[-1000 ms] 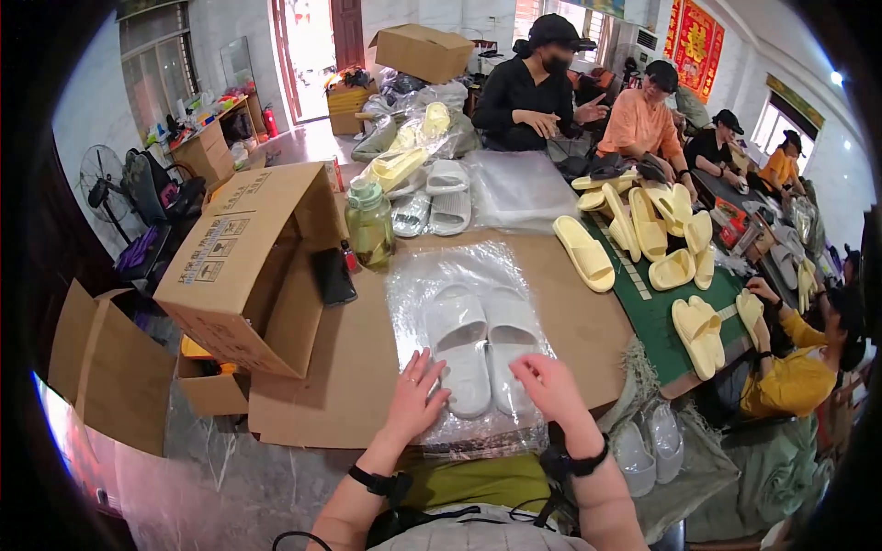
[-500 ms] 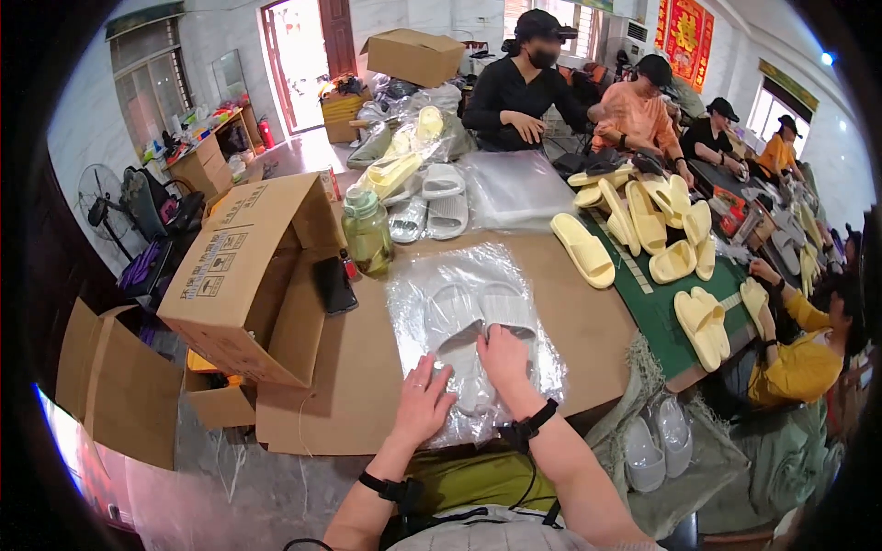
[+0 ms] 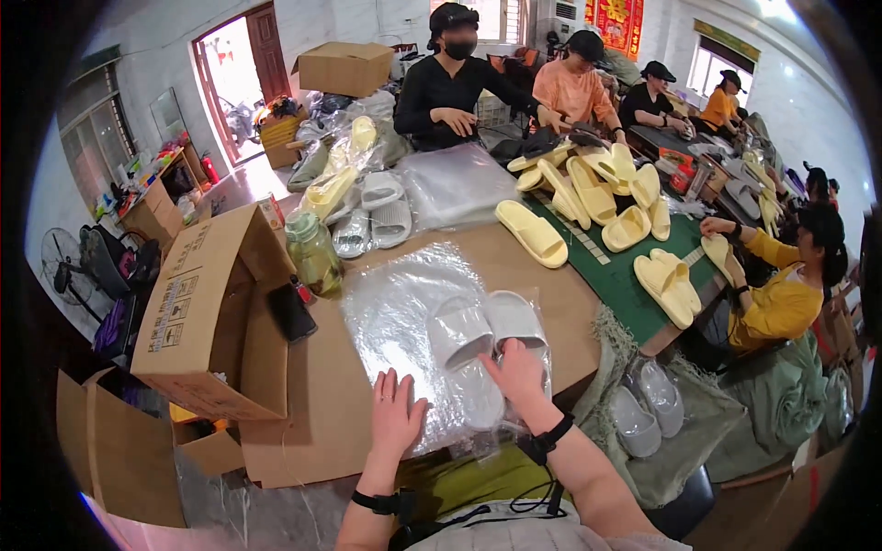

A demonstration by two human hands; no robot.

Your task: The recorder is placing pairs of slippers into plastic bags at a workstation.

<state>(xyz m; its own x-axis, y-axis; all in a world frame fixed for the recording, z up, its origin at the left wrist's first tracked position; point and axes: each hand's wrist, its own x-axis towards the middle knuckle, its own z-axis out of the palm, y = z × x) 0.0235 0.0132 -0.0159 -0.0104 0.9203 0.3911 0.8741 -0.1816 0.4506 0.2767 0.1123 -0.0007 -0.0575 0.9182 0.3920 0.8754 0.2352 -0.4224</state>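
In front of me lies a pair of pale grey slippers in a clear plastic bag, resting partly over the right side of a shiny clear plastic sheet or stack of bags. My right hand is at the right slipper of the pair, its fingers curled in at the strap opening, gripping it through the plastic. My left hand lies flat with fingers apart on the lower left of the clear plastic and holds nothing.
A cardboard box, phone and green-tinted jar stand left. Bagged slippers and clear bags lie beyond. Yellow slippers cover a green mat at right, where a person in yellow works.
My right hand has moved right with the bagged grey slippers, uncovering more of the clear plastic beneath. My left hand stays on the plastic. The view has turned to the right.
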